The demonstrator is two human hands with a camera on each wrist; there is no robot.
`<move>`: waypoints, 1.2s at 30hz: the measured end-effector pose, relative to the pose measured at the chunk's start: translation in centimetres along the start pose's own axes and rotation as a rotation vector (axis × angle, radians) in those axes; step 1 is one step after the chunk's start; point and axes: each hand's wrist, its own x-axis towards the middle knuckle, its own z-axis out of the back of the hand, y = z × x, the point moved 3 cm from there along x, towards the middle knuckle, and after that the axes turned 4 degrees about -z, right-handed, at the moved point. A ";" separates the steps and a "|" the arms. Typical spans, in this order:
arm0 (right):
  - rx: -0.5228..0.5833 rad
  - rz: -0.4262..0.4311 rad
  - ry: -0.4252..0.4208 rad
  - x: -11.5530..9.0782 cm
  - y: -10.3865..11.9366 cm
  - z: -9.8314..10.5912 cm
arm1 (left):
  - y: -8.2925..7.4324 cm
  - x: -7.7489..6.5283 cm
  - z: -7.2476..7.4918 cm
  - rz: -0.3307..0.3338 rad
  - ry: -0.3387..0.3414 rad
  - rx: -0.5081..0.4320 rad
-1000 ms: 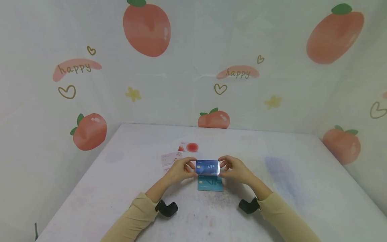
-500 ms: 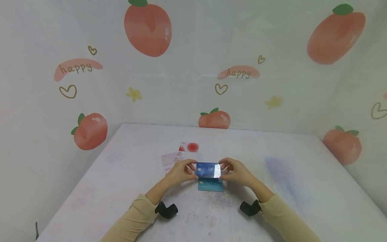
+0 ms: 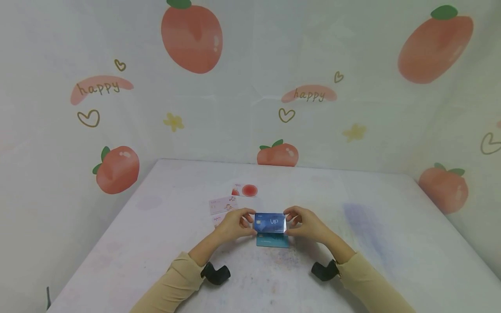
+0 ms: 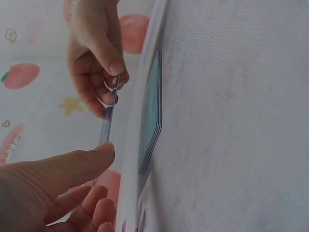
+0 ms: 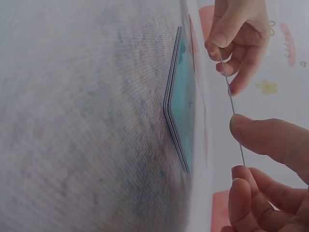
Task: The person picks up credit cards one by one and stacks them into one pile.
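Note:
Both hands hold a dark blue "VIP" card (image 3: 270, 222) by its opposite short edges, face up toward the head camera. The left hand (image 3: 234, 224) pinches its left edge between thumb and fingers; the right hand (image 3: 306, 223) does the same on the right. Below it, a neat stack of several cards with a teal one (image 3: 272, 241) on top lies flat on the table. From above, the blue card overlaps the far part of that stack. In the left wrist view a visible gap separates the blue card from the teal stack (image 4: 151, 113).
Left of and beyond the hands lie a pink card (image 3: 222, 205), another pink card (image 3: 218, 220) partly hidden by the left hand, and a card with red fruit prints (image 3: 245, 190). A fruit-patterned cloth (image 3: 235, 108) hangs behind the white table (image 3: 164, 182).
Both hands have brought the blue card slightly lower and toward the person, so it now covers more of the teal card. The other cards have stayed put.

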 end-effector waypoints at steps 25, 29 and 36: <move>-0.044 -0.018 0.055 -0.7 -0.6 -0.4 | -0.1 -0.4 -0.9 0.015 0.033 0.010; -0.061 -0.015 0.060 -0.8 -0.6 -0.4 | -0.1 -0.5 -1.1 0.022 0.042 0.012; -0.080 -0.011 0.071 -1.0 -0.6 -0.5 | -0.3 -0.6 -1.2 0.034 0.055 0.030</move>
